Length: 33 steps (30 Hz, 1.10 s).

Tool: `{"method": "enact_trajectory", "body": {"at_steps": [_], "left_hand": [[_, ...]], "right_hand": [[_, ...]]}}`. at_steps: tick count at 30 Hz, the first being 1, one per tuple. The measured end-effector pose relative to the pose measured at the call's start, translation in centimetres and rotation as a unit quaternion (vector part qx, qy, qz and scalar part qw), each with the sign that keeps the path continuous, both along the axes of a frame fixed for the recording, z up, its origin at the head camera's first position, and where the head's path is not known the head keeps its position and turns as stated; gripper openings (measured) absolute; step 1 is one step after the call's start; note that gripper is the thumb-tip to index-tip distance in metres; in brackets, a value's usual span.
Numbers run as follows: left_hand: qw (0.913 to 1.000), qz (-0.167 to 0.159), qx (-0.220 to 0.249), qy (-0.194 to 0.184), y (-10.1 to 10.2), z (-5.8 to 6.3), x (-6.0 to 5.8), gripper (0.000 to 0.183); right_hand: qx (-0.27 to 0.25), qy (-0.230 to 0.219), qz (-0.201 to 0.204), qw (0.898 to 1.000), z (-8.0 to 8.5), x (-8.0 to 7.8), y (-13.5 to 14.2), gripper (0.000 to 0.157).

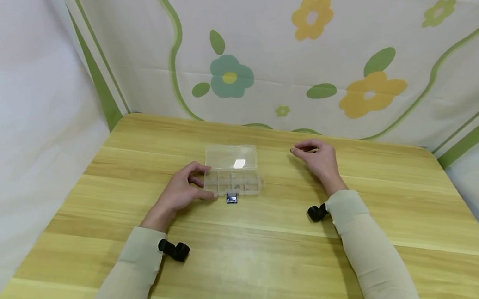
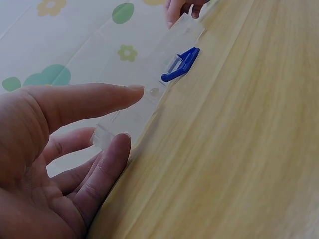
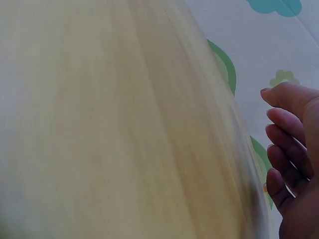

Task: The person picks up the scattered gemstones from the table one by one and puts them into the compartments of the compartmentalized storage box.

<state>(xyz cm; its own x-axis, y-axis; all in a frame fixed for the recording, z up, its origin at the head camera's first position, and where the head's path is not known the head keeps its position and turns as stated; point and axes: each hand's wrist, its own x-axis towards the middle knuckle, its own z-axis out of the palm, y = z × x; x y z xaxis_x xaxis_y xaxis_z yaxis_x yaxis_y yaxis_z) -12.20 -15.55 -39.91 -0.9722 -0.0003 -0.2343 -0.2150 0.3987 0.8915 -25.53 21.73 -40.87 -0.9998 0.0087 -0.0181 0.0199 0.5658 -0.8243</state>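
Observation:
A clear plastic compartment box [image 1: 232, 182] lies on the table with its lid [image 1: 230, 157] raised at the back. Small pieces, too faint to make out, sit in some compartments. At the front edge hangs a blue latch [image 1: 232, 198], also plain in the left wrist view as a blue clip [image 2: 182, 64]. My left hand [image 1: 180, 189] grips the box's left end, thumb at the front corner and fingers at the side. Off to the right of the box, my right hand [image 1: 315, 160] is above the table, fingers loosely curled; the right wrist view shows nothing between thumb and fingers [image 3: 286, 127].
The wooden table [image 1: 253, 257] spreads out around the box. Behind it hangs a white curtain [image 1: 271, 54] with printed flowers. Black wrist cameras stick out from the left sleeve [image 1: 138, 249] and the right sleeve [image 1: 366, 242].

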Motion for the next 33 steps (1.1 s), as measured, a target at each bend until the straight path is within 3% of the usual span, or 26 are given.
{"method": "enact_trajectory", "body": {"at_steps": [15, 22, 33], "left_hand": [[1.0000, -0.007, 0.003, 0.001, 0.3, -0.2, -0.3, 0.072], [1.0000, -0.002, -0.006, -0.004, -0.4, -0.1, 0.0, 0.073], [1.0000, -0.007, 0.000, -0.001, -0.1, -0.1, -0.1, 0.073]], "right_hand": [[0.003, 0.030, -0.039, 0.999, 0.0, -0.9, 2.1, 0.040], [-0.021, 0.022, -0.048, 0.998, -0.7, -1.5, 1.9, 0.042], [0.004, 0.024, -0.058, 0.998, -0.7, -1.6, 2.5, 0.040]]}}
